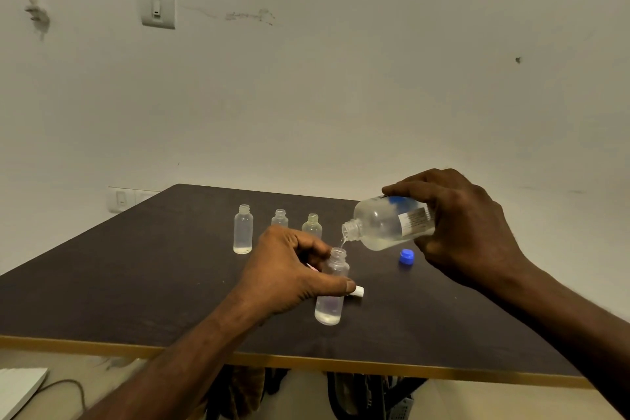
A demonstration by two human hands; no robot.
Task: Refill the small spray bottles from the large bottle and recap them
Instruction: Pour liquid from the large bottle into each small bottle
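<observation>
Nearest me, left hand (289,269) fingers (335,284) curl round a small uncapped spray bottle (330,297) standing on the desk (136,283). Right hand (467,228) fingers grip the large bottle (388,223), tipped, trickling into that mouth. Behind it stand three more small bottles (243,229); a blue cap (406,256) lies to its right.
</observation>
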